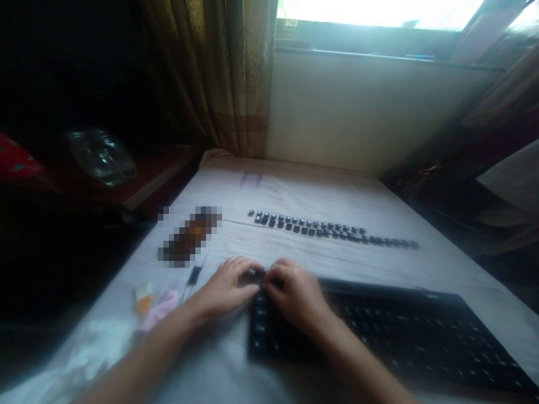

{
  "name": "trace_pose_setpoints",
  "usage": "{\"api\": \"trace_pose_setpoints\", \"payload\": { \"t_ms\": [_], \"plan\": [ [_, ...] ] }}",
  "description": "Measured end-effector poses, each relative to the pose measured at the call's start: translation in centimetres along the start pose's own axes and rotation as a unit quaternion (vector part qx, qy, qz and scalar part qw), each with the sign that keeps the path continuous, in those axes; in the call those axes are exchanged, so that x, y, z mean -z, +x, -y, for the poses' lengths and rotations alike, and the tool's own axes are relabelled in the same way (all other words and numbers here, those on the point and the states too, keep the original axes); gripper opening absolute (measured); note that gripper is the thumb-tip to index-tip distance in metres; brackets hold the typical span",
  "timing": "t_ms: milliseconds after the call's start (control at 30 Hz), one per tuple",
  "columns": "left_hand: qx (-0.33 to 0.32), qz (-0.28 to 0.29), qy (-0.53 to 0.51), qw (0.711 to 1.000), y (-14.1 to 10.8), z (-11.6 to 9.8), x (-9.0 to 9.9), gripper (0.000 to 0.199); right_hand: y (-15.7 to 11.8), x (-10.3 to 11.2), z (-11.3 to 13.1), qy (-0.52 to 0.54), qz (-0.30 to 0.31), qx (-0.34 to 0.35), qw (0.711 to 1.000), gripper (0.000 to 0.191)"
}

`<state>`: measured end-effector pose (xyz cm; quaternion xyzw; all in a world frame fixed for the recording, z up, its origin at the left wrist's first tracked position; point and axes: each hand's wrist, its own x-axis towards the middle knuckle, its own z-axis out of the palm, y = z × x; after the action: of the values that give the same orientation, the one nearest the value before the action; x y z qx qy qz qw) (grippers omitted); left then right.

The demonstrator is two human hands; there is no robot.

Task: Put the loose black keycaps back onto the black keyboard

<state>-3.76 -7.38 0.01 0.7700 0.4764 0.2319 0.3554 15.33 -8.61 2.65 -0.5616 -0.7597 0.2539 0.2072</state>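
A black keyboard (pixel 400 331) lies on the pale cloth at the lower right. At its upper left corner both hands meet. My left hand (pixel 231 283) reaches that corner from the left, thumb and fingers curved towards each other; whether something small is between them is hidden by blur. My right hand (pixel 295 289) rests over the keyboard's left end, its fingertips pinched at the same corner, with what they hold too small to make out. Beyond the keyboard, loose black keycaps (pixel 311 224) lie in long rows on the cloth.
At the left lie a pixelated brown item (pixel 189 235), a small black piece (pixel 194 275), an orange and white brush (pixel 144 299), a pink cloth (pixel 162 308) and clear plastic (pixel 95 350). A curtain (pixel 236 78) and wall stand behind.
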Motion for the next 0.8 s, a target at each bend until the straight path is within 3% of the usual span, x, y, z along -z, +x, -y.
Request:
{"api": "trace_pose_setpoints", "payload": {
  "t_ms": [367, 533, 667, 800],
  "plan": [
    [-0.019, 0.001, -0.006, 1.000, 0.2, 0.5, 0.4, 0.031, 0.6, 1.5, -0.8, 0.062, 0.035, -0.021, 0.997, 0.009],
    [-0.036, -0.042, 0.002, 0.998, 0.3, 0.9, -0.2, 0.029, 0.8, 2.1, -0.6, 0.062, 0.048, -0.022, 0.997, 0.012],
    [-0.051, -0.109, 0.028, 0.992, 0.7, 1.3, -1.3, 0.025, 2.5, 3.0, -0.5, -0.023, 0.042, -0.012, 0.999, 0.015],
    [-0.074, -0.152, 0.044, 0.985, 1.1, 1.6, -1.7, 0.023, 6.1, 3.5, -0.8, -0.172, -0.010, -0.006, 0.985, 0.022]
  ]
}}
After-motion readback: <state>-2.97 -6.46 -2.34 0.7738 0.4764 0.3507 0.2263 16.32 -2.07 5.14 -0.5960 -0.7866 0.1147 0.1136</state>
